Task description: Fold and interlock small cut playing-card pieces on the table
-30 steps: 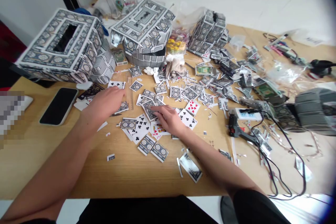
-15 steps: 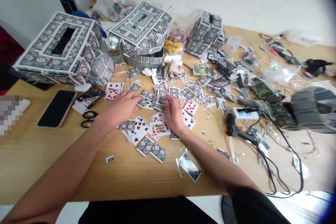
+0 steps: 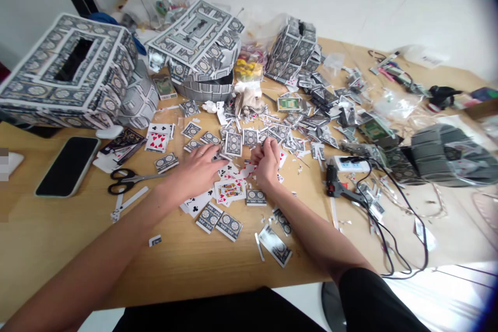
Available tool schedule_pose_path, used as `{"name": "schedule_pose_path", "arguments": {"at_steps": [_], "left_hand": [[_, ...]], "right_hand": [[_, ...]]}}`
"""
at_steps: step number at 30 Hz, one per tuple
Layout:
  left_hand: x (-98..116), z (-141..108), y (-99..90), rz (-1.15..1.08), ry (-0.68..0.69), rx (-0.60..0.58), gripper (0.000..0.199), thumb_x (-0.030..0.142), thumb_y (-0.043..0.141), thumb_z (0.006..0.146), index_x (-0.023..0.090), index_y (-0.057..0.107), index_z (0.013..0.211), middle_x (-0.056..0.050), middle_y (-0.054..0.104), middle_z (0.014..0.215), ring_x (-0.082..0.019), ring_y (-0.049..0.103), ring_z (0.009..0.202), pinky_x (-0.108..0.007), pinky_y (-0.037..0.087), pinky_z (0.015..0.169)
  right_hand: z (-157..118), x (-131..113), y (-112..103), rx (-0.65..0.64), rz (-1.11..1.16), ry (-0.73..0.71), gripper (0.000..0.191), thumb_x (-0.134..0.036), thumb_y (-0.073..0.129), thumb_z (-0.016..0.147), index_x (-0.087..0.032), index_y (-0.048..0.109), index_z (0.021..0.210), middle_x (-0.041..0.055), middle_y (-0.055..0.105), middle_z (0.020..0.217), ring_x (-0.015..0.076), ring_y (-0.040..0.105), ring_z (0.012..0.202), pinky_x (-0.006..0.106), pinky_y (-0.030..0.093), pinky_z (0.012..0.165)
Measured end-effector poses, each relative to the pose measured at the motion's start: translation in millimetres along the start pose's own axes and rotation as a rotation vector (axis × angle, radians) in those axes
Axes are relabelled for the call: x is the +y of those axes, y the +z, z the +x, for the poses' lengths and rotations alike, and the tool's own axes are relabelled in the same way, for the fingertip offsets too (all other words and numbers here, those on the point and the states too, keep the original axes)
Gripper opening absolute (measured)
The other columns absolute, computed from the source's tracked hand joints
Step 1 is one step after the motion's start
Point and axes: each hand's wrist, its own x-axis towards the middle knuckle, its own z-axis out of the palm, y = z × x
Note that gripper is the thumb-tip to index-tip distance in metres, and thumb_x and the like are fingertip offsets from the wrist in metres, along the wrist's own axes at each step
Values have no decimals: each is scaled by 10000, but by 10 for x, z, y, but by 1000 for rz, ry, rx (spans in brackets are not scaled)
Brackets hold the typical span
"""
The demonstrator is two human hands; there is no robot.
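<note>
My left hand point(image 3: 196, 170) lies with its fingers stretched out over loose playing cards, the fingertips reaching a face-down piece. Opposite it, my right hand point(image 3: 266, 162) is curled closed just above the cards, and its palm side is hidden. A card with red marks point(image 3: 249, 170) shows beside the curled fingers; whether they grip it is unclear. Between and below the hands lie a king card point(image 3: 230, 190) and some clubs cards point(image 3: 199, 202). Folded card pieces with grey patterned backs point(image 3: 233, 144) are spread behind them. Two more pieces point(image 3: 229, 225) rest nearer to me.
Black scissors point(image 3: 128, 180) and a phone point(image 3: 67, 166) lie left. Card-covered boxes point(image 3: 97, 70) stand at the back. A glue gun point(image 3: 338, 187) with black cables and a power strip point(image 3: 352, 164) is on the right, near a heap of card scraps point(image 3: 322, 96).
My left hand has come nearer to me and right, uncovering the scissors and a patterned piece. My right hand's fingers have curled closed. The view has shifted slightly right.
</note>
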Motion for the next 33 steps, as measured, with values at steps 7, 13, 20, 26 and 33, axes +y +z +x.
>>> {"name": "schedule_pose_path", "arguments": {"at_steps": [7,13,20,26,33], "left_hand": [[120,-1,-22,8,-25,-5,311,186,580,1024,192,753,1282,-176,492,1656,-381,387,1596,-605,385,1287],[161,-11,-63,-99,75,-133,320,287,695,991,309,790,1297,-99,490,1694,-388,399,1590,-636,382,1278],[67,36,-166,-91,28,-47,244,263,634,1008,171,802,856,-179,717,1360,-377,590,1385,-602,479,1198],[349,-2,-17,-110,152,-55,314,328,744,971,215,749,1263,-142,642,1484,-347,555,1433,-545,475,1211],[475,-70,259,-115,201,-63,580,370,748,983,308,594,1539,-136,465,1698,-387,390,1600,-591,392,1280]], "right_hand": [[39,-28,-28,15,-2,29,661,-808,644,894,-297,229,835,-126,190,574,128,158,447,262,158,436],[100,-55,-66,38,56,24,636,-747,679,912,-296,237,835,-131,191,571,122,164,442,256,164,436],[175,-66,-93,79,31,10,636,-791,649,900,-301,248,846,-135,199,563,123,200,434,256,170,435],[217,-46,-115,109,14,-6,602,-771,633,916,-303,261,848,-136,213,568,122,201,432,253,185,428],[339,-93,-152,161,139,154,641,-709,650,932,-283,194,787,-138,162,525,115,141,422,256,144,411]]}}
